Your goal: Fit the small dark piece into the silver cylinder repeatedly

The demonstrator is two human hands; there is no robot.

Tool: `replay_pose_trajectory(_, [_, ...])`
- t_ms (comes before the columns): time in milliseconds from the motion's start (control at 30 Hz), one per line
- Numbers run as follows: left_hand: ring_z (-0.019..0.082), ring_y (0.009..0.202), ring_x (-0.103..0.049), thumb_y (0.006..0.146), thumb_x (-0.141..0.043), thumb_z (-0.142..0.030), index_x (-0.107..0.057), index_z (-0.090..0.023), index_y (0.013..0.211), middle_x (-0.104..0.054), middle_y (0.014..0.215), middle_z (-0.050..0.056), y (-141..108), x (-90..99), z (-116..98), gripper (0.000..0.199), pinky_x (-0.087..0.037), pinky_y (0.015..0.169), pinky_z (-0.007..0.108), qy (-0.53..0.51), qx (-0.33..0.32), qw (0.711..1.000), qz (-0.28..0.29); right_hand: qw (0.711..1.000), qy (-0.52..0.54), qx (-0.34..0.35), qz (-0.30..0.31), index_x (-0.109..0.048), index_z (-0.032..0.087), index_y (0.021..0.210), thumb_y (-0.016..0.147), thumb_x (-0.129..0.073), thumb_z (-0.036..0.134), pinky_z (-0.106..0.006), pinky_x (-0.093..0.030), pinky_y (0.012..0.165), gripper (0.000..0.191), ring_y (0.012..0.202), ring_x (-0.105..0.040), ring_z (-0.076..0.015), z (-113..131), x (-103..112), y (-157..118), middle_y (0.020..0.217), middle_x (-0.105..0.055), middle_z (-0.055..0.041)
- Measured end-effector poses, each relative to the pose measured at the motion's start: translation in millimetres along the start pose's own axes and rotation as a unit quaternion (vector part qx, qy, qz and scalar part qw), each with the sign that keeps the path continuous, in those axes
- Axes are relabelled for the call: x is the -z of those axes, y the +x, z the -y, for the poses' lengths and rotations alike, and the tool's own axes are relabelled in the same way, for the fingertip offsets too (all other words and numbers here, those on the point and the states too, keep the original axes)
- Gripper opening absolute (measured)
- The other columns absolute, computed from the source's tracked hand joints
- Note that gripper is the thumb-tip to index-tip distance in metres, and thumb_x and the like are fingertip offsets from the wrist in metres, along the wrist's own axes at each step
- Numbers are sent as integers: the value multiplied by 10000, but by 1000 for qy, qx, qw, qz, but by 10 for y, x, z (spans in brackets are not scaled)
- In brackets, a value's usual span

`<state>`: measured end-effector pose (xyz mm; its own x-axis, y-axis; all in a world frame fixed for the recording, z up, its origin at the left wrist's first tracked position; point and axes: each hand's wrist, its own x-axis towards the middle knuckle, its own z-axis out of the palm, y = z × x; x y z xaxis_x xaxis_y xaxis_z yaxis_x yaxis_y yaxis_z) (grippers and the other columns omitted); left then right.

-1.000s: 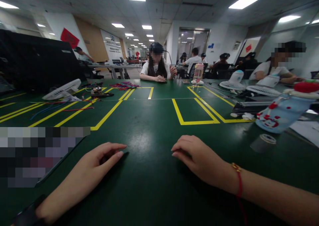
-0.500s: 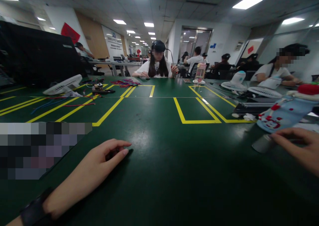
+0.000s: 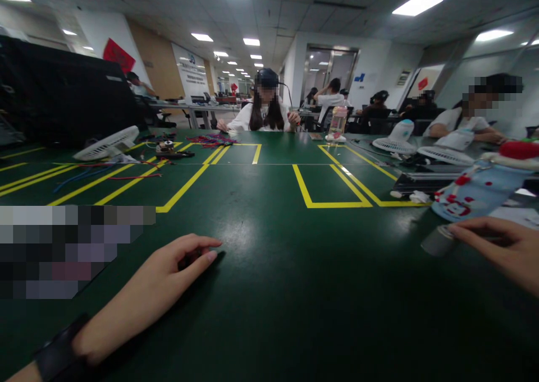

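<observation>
The right hand [image 3: 503, 253] had its fingertips at the rim of a grey cylinder [image 3: 437, 243], their grip impossible to tell; a blue container [image 3: 475, 188] stood just beyond. The left hand [image 3: 179, 264], thumb and forefinger narrowly parted, was over the green table [image 3: 295, 298].

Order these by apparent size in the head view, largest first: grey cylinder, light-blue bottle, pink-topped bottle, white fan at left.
1. Light-blue bottle
2. White fan at left
3. Grey cylinder and pink-topped bottle: they look close, so left unranked; the cylinder is nearer the camera.
</observation>
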<state>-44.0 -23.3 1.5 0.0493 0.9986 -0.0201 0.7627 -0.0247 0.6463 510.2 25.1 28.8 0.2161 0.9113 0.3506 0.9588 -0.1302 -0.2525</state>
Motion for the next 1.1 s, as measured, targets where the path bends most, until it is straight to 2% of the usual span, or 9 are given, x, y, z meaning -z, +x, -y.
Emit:
replay_pose_trajectory(67, [233, 940, -624, 861, -498, -528, -598, -320, 1164, -661, 1065, 7, 0, 2, -1, 380, -490, 773, 323, 0, 0, 1000, -1, 997, 19, -33, 66, -689, 311, 953, 766, -545, 598, -332, -459, 614, 371, 714, -635, -183, 68, 51, 3, 937, -681, -88])
replay_pose_trajectory(167, [237, 969, -616, 858, -505, -520, -605, -324, 1159, -663, 1072, 5, -1, 5, -3, 373, -483, 803, 330, 4, -6, 1000, -6, 994, 74, -50, 58, -625, 314, 1141, 760, -612, 495, -353, -467, 688, 423, 830, -640, -202, 68, 53, 6, 1089, -649, -104])
replay_pose_trajectory(333, [240, 939, -625, 862, -496, -523, -626, -301, 1121, -664, 1050, 20, -23, 19, -80, 364, -483, 791, 339, 7, -9, 1000, -10, 988, 78, -93, 98, -617, 264, 1159, 686, -665, 567, -373, -485, 638, 564, 724, -647, -221, 198, -4, -84, 920, -681, -131])
replay_pose_trajectory(500, [243, 922, -626, 871, -481, -525, -631, -284, 1102, -662, 1043, 33, -37, 22, -196, 366, -485, 791, 353, 9, -10, 1000, -9, 978, 152, 132, 58, -582, 293, 1182, 763, -600, 535, -366, -523, 736, 484, 862, -628, -209, 1012, -109, -284, 1069, -641, -65])
replay_pose_trajectory(600, [253, 905, -632, 868, -474, -534, -629, -282, 1095, -668, 1029, 40, -19, 11, -159, 373, -495, 771, 369, 20, -4, 1000, -19, 918, 252, 285, 112, -564, 283, 1197, 806, -591, 426, -354, -519, 828, 417, 960, -597, -183, 1709, -221, -439, 1158, -597, -42])
replay_pose_trajectory(733, [271, 940, -629, 850, -501, -542, -639, -278, 1089, -671, 1056, 50, 19, -5, -65, 382, -502, 792, 392, 16, 5, 999, -30, 844, 328, 383, 181, -571, 235, 1175, 826, -574, 294, -317, -494, 871, 354, 964, -576, -143, 2358, -372, -613, 1104, -605, -43])
replay_pose_trajectory(867, [261, 934, -618, 861, -505, -513, -647, -280, 1075, -662, 1065, 50, 36, -86, -279, 346, -499, 789, 393, 15, -22, 999, -47, 840, 354, 360, 198, -483, 236, 1261, 783, -629, 299, -341, -473, 912, 503, 1010, -558, -154, 2438, -544, -701, 1155, -576, -56])
replay_pose_trajectory(967, [222, 923, -601, 888, -500, -439, -645, -277, 1080, -635, 1062, 41, 67, -225, -674, 290, -494, 771, 351, -6, -120, 991, -63, 846, 382, 307, 211, -397, 221, 1294, 707, -713, 351, -347, -480, 907, 679, 1013, -566, -161, 2353, -660, -722, 1161, -568, -66])
replay_pose_trajectory(1100, [186, 895, -590, 882, -542, -338, -701, -265, 944, -630, 974, 17, 161, -367, -1123, 186, -474, 798, 320, -26, -203, 977, -52, 835, 396, 302, 234, -468, 212, 1166, 746, -679, 305, -321, -487, 863, 480, 972, -577, -140, 2329, -690, -708, 1090, -593, -42])
